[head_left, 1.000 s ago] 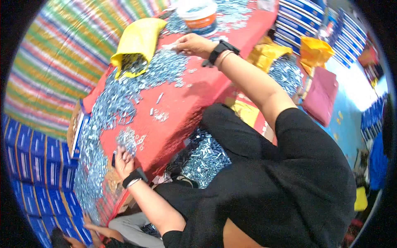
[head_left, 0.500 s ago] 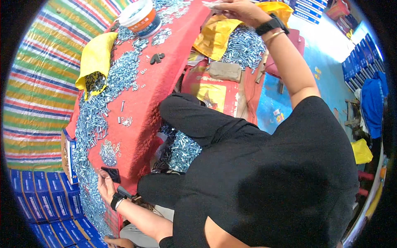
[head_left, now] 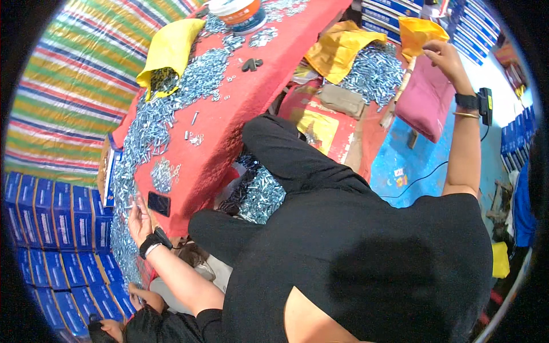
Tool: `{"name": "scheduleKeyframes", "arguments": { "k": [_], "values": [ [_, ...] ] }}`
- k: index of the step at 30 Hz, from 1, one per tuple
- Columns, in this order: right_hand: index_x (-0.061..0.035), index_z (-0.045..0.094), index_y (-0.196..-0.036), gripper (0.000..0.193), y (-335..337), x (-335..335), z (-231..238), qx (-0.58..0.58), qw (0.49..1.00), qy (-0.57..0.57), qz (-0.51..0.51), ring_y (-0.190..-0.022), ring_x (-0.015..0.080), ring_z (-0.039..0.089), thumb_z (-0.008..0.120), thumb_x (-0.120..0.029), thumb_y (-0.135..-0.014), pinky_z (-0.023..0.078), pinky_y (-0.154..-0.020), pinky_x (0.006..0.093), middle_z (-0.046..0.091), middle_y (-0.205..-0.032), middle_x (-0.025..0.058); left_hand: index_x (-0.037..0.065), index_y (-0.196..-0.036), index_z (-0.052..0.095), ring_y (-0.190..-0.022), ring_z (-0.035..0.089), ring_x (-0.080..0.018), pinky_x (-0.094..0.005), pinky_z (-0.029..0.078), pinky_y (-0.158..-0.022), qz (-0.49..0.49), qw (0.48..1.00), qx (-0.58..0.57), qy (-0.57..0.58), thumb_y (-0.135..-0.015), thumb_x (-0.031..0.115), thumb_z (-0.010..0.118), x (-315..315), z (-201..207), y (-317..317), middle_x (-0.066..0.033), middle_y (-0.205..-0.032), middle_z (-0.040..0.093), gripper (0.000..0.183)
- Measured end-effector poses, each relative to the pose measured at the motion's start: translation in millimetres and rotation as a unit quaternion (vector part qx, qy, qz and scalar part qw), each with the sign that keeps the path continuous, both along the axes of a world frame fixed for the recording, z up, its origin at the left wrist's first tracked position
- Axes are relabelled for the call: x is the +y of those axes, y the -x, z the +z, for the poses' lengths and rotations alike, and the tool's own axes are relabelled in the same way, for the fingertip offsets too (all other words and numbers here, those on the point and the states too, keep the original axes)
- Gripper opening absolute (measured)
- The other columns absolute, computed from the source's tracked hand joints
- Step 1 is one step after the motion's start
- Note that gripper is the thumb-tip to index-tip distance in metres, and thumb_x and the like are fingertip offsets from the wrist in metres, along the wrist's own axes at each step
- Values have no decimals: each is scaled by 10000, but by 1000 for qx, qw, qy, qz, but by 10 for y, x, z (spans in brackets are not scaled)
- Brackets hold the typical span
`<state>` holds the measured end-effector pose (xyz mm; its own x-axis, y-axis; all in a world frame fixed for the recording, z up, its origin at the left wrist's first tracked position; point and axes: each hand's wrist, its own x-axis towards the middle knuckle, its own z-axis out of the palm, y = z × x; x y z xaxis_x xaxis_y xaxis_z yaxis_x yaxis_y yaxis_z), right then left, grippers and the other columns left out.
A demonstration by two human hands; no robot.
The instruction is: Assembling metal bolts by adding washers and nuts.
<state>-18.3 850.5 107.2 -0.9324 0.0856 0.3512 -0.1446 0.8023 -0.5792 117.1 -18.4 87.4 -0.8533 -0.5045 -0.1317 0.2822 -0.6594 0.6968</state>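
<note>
My left hand [head_left: 139,224] is over the left edge of the red-covered table [head_left: 214,137], beside a long heap of silvery bolts [head_left: 154,131]. Its fingers come together at the tips; whatever small thing they pinch is too fine to name. A black phone-like slab [head_left: 159,203] lies just right of its fingertips. Out at the upper right, my right hand [head_left: 449,64] is raised with fingers curled and nothing visible in them. It hovers near a yellow-orange bag [head_left: 420,34] and above a pink cushioned seat [head_left: 426,103].
A yellow bag [head_left: 174,51] of dark pieces and a white-orange bucket [head_left: 237,14] stand on the table. More bolts [head_left: 372,71] lie beyond my knees. Blue boxes [head_left: 57,214] are stacked at left. Another person [head_left: 154,323] sits at the lower left. A black cable [head_left: 417,186] crosses the blue floor.
My right hand has swung right, away from the table's far edge, where it held a whitish thing. My left hand has shifted off the black slab toward the bolts. The view has turned.
</note>
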Motion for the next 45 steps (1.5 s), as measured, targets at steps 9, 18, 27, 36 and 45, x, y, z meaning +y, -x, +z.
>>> {"name": "scheduleKeyframes", "arguments": {
  "k": [9,18,27,36,45],
  "values": [
    [-35,638,-945,240,515,-405,66,-89,991,42,86,-630,43,517,598,-255,-859,397,-545,175,579,-763,-32,-144,-1241,348,-1234,390,-390,-425,367,-1072,-19,996,10,89,-914,-56,394,221,189,-185,-279,-1284,376,342],
    [-16,635,-989,254,1555,-2806,277,-157,907,126,370,-717,59,560,578,-244,-894,452,-652,208,628,-855,-1,-154,-1138,405,-1176,465,-384,-428,409,-1045,121,991,29,48,-868,-119,464,85,135,-137,-269,-1202,465,278],
    [-16,652,-1023,250,2107,-5212,-333,-192,816,16,545,-751,97,579,606,-197,-858,479,-686,247,646,-822,25,-104,-1108,479,-1103,546,-317,-361,497,-959,58,996,62,20,-874,-77,507,45,-318,446,-210,-1127,549,237],
    [-140,694,-946,206,2378,-6387,-1357,73,853,-147,495,-866,292,625,628,-151,-751,496,-766,400,656,-913,97,-48,-1142,492,-1069,575,-318,-335,551,-859,-67,995,69,0,-898,1,511,212,-749,1177,-212,-1138,565,249],
    [-87,630,-724,47,2238,-6407,-1582,113,879,-128,445,-776,307,601,633,-133,-711,490,-642,414,574,-797,89,-85,-1106,492,-1019,599,-298,-318,533,-887,-71,996,-59,3,-869,-54,511,399,-967,1490,-199,-1066,585,240]
  ]
}}
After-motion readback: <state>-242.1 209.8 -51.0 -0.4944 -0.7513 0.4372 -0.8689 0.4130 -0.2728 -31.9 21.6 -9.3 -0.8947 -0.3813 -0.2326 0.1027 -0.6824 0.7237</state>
